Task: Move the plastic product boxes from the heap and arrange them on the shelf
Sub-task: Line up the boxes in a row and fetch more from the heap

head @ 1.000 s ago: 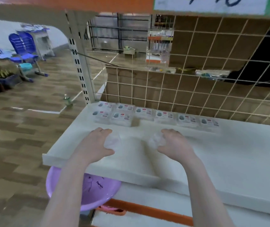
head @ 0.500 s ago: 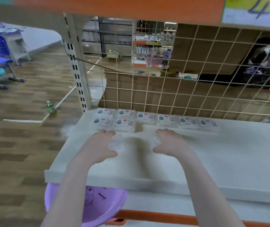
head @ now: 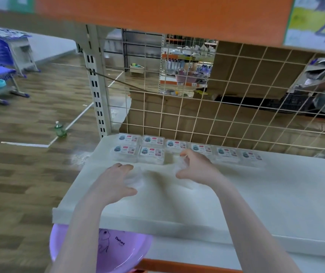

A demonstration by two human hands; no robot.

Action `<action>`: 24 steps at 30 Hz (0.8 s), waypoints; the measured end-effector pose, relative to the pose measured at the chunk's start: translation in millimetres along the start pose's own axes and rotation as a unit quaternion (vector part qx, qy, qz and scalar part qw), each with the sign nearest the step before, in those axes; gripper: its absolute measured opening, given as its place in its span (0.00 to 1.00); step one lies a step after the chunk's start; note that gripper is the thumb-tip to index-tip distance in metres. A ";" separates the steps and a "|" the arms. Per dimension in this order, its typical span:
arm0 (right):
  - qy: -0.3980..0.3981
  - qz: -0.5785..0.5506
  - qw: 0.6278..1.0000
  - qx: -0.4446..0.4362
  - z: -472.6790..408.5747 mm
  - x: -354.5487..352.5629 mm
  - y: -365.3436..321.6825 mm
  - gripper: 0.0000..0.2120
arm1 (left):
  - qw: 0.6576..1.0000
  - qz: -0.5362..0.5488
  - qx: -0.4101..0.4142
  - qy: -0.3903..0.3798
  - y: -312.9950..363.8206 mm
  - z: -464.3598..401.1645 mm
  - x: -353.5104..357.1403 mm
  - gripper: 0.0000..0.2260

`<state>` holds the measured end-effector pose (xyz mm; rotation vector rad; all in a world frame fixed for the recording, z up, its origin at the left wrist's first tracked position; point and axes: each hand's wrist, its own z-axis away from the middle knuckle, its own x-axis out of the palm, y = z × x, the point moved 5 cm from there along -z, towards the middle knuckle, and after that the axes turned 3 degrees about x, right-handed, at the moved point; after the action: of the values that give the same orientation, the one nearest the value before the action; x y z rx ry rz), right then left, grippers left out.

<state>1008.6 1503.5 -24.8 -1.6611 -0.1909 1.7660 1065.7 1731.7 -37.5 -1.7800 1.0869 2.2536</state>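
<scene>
Several clear plastic product boxes with blue and red labels (head: 151,152) lie flat at the back of the white shelf (head: 256,190), against the wire grid. The left end has two rows, the rest one. My left hand (head: 116,184) grips a clear box (head: 135,177) over the shelf's left part. My right hand (head: 195,168) holds another clear box (head: 181,164) just in front of the third box of the back row, close to the shelf surface. Both held boxes are blurred and partly hidden by my fingers.
An orange shelf front (head: 157,14) hangs overhead. A wire grid (head: 226,115) and a slotted post (head: 96,81) close the back. A purple basin (head: 114,251) sits below the shelf edge. A green bottle (head: 60,130) stands on the wooden floor at left.
Both hands have moved forward over the shelf toward the arranged boxes, the right one further, still holding their boxes. The camera has tilted up slightly.
</scene>
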 end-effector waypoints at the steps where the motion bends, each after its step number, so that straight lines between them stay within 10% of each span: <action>1: 0.002 -0.040 0.999 0.000 -1.0 -0.2 -0.2 0.31 | 1.000 0.003 -0.001 0.003 -0.3 0.3 -0.2 0.33; 14: 0.076 -0.346 0.935 -0.015 25.3 -8.1 51.6 0.28 | 1.000 0.013 -0.012 0.014 2.8 0.4 3.6 0.34; 24: 0.067 -0.069 0.995 -0.016 41.2 -0.2 83.6 0.35 | 0.999 0.027 -0.020 0.009 12.1 1.4 8.7 0.33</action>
<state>938.9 1455.1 -63.3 -1.7394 -0.2678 1.5521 1056.1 1720.2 -39.2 -1.8118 1.1155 2.3095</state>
